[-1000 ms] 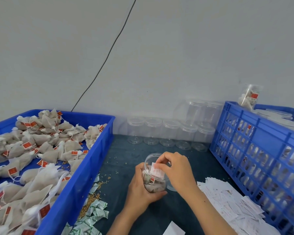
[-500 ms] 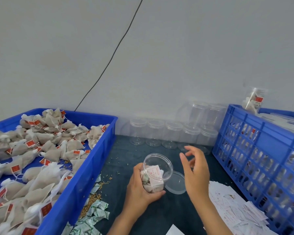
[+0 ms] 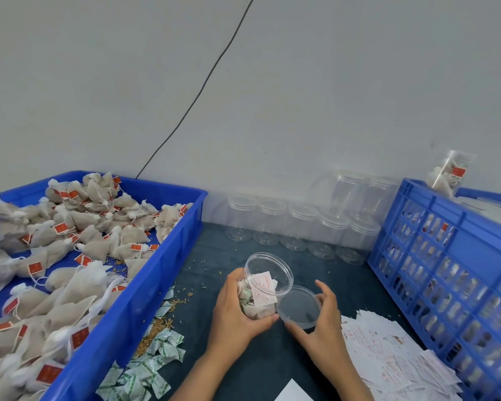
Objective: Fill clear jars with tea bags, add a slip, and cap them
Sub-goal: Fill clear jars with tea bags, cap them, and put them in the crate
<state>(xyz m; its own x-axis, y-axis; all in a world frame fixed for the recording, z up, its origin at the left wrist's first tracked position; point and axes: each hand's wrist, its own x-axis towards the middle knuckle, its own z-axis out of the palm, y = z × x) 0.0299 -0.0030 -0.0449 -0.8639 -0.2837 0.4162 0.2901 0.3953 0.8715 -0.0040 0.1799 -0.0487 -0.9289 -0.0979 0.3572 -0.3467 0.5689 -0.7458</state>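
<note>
A dark tabletop (image 3: pixel 229 257) under a plain grey wall carries the work. Nearest, white slips (image 3: pixel 388 354) and green sachets (image 3: pixel 145 369) lie loose. At the middle the left hand (image 3: pixel 237 311) is wrapped around the jar (image 3: pixel 265 285), tilted with its open mouth up and away, tea bags and a red-printed slip (image 3: pixel 263 290) inside. Just beside it the right hand (image 3: pixel 320 328) curls thumb and fingers around the rim of the clear lid (image 3: pixel 298 308) lying flat; whether it is truly pinched I cannot tell. The lid could seat crooked or trap the slip, which stands high near the mouth. Behind, empty jars (image 3: pixel 295 224) line the wall between the blue bin (image 3: pixel 162 273) and crate (image 3: pixel 446 256)
</note>
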